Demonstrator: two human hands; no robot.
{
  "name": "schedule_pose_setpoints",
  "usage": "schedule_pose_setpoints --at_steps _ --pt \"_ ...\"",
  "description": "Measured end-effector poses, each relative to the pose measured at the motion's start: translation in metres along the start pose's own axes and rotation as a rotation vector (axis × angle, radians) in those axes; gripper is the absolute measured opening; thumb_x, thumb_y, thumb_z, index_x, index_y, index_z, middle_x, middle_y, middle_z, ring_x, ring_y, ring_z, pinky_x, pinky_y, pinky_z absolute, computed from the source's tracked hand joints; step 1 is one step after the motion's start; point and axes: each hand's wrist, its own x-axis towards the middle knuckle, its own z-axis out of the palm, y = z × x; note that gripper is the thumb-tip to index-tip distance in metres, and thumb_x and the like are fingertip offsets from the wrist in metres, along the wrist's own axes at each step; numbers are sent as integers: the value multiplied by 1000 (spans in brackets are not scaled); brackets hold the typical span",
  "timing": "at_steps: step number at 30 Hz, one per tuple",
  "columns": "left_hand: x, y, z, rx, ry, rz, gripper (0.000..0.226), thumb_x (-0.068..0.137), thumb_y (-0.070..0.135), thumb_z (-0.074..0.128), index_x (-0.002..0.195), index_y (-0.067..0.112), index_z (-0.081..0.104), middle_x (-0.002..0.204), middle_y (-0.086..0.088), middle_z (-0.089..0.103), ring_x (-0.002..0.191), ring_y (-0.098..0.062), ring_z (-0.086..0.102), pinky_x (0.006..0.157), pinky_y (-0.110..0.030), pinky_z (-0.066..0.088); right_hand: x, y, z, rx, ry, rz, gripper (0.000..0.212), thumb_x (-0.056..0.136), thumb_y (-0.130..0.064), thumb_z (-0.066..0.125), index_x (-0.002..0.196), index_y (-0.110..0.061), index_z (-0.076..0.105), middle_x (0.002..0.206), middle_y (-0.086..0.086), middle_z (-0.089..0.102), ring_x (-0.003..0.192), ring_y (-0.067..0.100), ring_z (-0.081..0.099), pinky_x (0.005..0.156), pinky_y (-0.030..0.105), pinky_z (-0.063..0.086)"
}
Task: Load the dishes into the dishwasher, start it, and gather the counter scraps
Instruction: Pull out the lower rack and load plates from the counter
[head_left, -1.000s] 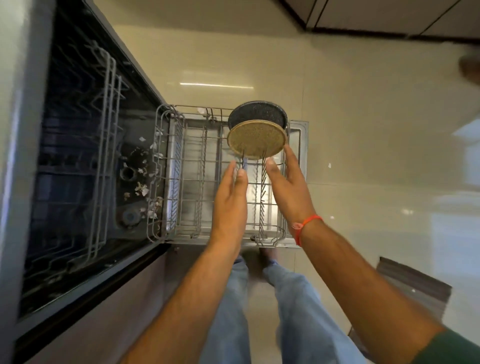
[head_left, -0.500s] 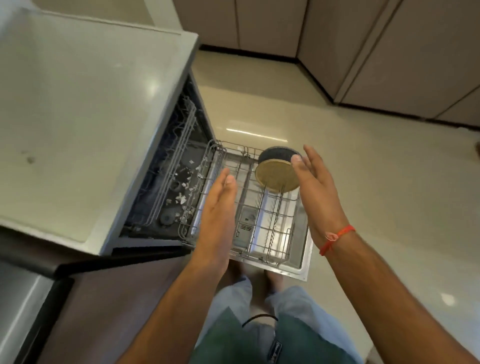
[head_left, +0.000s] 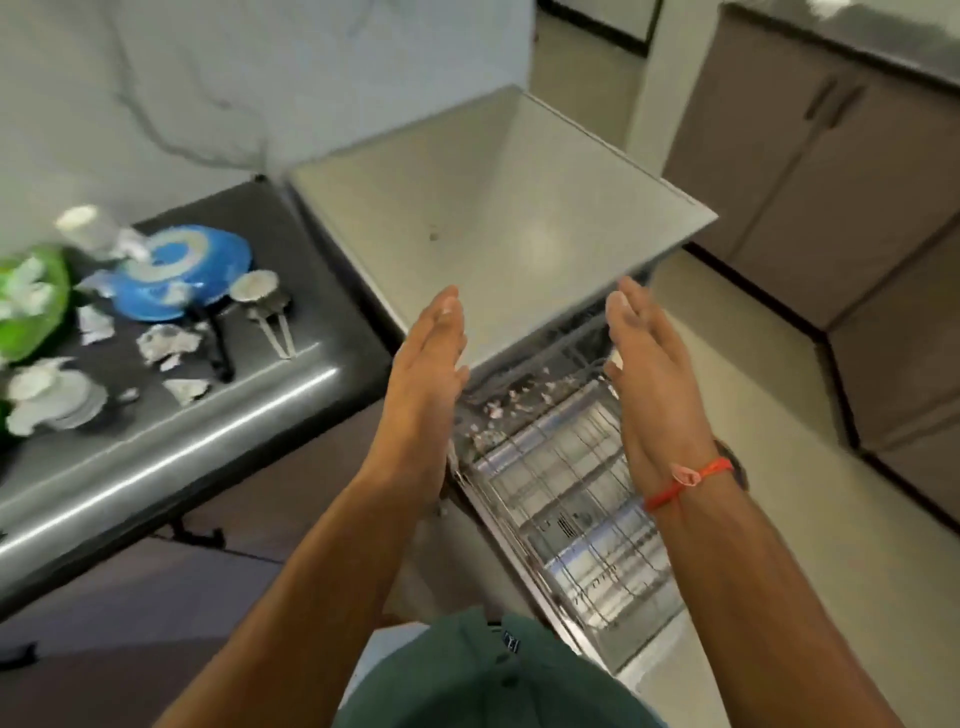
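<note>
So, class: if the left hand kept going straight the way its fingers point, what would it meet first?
Probably the dishwasher's grey top. The left hand is open, fingers pointing up and away over its near edge. Depth is unclear from one view, so it may pass just above it.

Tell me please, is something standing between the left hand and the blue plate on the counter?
Nothing visible does. The left hand is open in the air above the dishwasher's edge, and the blue plate lies to its left on the dark counter. Only bare counter and the black pan handle lie between them.
</note>
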Motion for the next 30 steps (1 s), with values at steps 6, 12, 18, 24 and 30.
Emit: schedule_pose_setpoints --at_steps 6,12,18,24,30 --pt "0 34 -115 -112 192 68 41 105 49 41 144 38 49 146 12 52 133 -6 49 119 -38 33 -15 -9 126 -38 -240 -74 42 102 -37 55 143 -30 52 133 -20 55 112 -15 52 117 31 36" --pt "-9 58 -239 -194 407 130 49 97 56 49 141 36 54 146 13 52 132 -5 49 107 -31 41 -33 5 262 -135 -477 -82 61 85 -54 55 143 -36 51 148 -17 50 135 1 45 120 41 31" --pt "-40 59 -318 -267 635 143 50 102 51 48 148 33 47 151 8 49 135 -7 49 115 -36 38 -55 28 352 -175 -728 -33 47 101 -44 53 147 -33 48 148 -16 49 135 0 45 120 42 31" --pt "-70 49 -374 -292 890 148 56 100 53 49 152 32 42 152 10 47 137 -8 46 117 -40 35 -82 47 426 -170 -960 42 33 102 -38 51 135 -40 54 147 -14 51 136 4 46 120 46 31" --pt "-94 64 -412 -332 1131 195 49 103 48 47 149 30 46 151 6 49 137 -10 47 117 -39 35 -103 54 489 -201 -1202 70 42 104 -37 49 145 -30 48 149 -11 49 136 6 46 119 43 33"
